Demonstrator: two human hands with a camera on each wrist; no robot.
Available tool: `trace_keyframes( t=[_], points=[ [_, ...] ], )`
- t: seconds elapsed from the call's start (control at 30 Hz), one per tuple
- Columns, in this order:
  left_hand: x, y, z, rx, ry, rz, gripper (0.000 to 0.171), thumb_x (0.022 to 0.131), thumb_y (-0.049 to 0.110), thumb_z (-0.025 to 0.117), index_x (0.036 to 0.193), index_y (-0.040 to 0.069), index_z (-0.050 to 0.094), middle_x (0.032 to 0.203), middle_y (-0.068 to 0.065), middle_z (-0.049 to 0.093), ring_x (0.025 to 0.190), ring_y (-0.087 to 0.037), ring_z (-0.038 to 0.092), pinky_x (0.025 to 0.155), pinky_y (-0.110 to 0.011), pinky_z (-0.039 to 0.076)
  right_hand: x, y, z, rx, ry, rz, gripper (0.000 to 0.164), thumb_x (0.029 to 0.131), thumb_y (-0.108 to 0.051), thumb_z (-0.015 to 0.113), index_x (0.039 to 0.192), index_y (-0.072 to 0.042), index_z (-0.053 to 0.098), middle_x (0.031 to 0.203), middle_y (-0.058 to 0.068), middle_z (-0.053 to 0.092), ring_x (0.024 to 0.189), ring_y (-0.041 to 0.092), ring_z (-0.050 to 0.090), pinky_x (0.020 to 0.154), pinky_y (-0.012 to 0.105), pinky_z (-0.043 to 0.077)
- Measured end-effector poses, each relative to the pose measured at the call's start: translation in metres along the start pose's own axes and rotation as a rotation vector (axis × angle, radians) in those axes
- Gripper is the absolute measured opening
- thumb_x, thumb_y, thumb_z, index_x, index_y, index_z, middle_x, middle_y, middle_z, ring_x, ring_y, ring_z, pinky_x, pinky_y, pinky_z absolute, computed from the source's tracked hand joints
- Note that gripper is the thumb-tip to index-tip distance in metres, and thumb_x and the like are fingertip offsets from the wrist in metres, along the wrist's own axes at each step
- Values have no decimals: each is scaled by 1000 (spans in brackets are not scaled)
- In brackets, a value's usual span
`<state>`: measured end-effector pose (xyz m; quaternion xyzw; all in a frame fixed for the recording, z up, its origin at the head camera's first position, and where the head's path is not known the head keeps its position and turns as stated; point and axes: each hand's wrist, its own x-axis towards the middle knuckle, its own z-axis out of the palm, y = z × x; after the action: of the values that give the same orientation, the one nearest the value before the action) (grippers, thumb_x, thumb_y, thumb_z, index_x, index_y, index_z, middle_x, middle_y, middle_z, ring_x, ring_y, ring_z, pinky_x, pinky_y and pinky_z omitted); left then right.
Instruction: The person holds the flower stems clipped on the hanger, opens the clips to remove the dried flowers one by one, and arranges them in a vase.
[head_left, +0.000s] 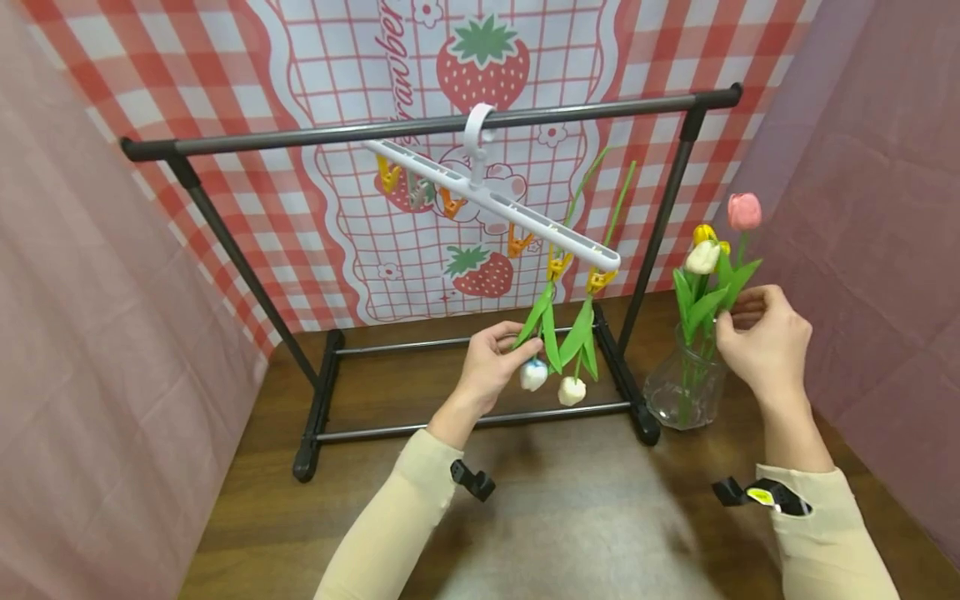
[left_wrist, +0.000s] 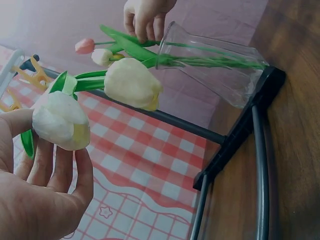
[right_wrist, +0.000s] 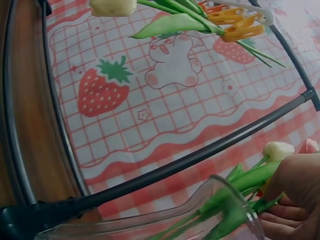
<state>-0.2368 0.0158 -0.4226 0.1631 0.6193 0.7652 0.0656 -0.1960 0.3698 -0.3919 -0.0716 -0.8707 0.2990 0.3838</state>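
Note:
My left hand (head_left: 487, 360) holds a white tulip with blue at its base (head_left: 534, 375), thumb and fingers about the stem just above the bloom. This tulip hangs head down from a yellow clip (head_left: 558, 265) on a white hanger (head_left: 540, 223). Beside it a cream tulip (head_left: 572, 391) hangs from another yellow clip (head_left: 600, 282). At the right, my right hand (head_left: 770, 342) pinches the green stem and leaves of a pink tulip (head_left: 745, 212) above the mouth of a clear vase (head_left: 662, 396). A white tulip (head_left: 702, 257) and yellow blooms (head_left: 703, 234) stand in the vase; some fingertips are hidden by leaves.
The hanger hooks over the bar (head_left: 330, 135) of a dark rack standing on the wooden table (head_left: 525, 517). Orange clips (head_left: 452, 202) and other clips hang along its left half. A strawberry-print cloth (head_left: 360, 242) is behind; pink curtains (head_left: 127, 292) flank both sides.

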Motion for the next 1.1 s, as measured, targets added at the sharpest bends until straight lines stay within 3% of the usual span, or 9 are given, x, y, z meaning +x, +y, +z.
trace_keyframes(
  t=[0.2,0.33,0.37,0.47,0.57,0.6,0.7,0.9,1.1],
  points=[
    [0,0,1,-5,-13,1,22,95,-1,73,114,-12,70,82,5,79,78,-8,75,81,-22,60,-4,5,1,-35,-27,29,36,91,-14,69,120,8,66,103,31,78,68,-37,36,73,2,31],
    [0,1,1,1,-17,-8,25,96,-1,73,116,-15,68,82,4,79,78,-8,74,81,-22,60,-4,1,-3,-37,50,23,40,89,-13,72,122,9,65,105,30,78,72,-37,37,79,2,32],
    [0,1,1,4,-20,-11,27,96,-1,73,117,-16,68,82,5,79,78,-8,74,82,-22,60,-3,-1,-4,-30,84,12,40,89,-13,72,122,9,66,107,30,77,76,-33,43,80,0,32],
    [0,2,1,12,-27,-15,30,96,-1,73,120,-17,66,81,8,78,78,-7,74,82,-21,59,0,-9,-8,9,187,-29,45,87,-10,73,128,8,66,116,31,73,94,-2,68,87,-3,32],
    [0,3,1,23,-29,-21,28,96,0,74,119,-15,68,81,8,78,78,-8,75,82,-22,59,5,-19,-11,41,278,-65,51,86,-11,72,135,4,66,124,30,68,110,38,68,96,8,42],
    [0,3,1,26,-29,-22,27,96,1,74,118,-14,69,82,8,78,79,-10,75,82,-22,60,6,-23,-13,55,300,-77,53,86,-12,72,137,2,66,126,29,68,113,44,66,100,14,45],
    [0,3,1,36,-24,-25,23,96,1,74,115,-11,71,83,6,79,81,-14,76,82,-23,60,10,-39,-15,85,339,-129,54,86,-17,71,138,-3,68,129,26,69,117,46,64,105,28,48],
    [2,2,2,47,-32,-18,25,97,2,74,117,-12,70,84,4,80,81,-12,75,83,-23,60,12,-82,-16,175,344,-260,47,90,-21,68,134,-4,72,125,23,73,116,42,68,104,16,47],
    [4,0,4,65,-43,-9,27,96,3,75,117,-14,70,89,-5,82,81,-10,75,84,-24,60,3,-125,-13,314,349,-321,41,90,-17,71,129,-6,76,121,18,77,112,32,72,103,18,55]
  ],
)
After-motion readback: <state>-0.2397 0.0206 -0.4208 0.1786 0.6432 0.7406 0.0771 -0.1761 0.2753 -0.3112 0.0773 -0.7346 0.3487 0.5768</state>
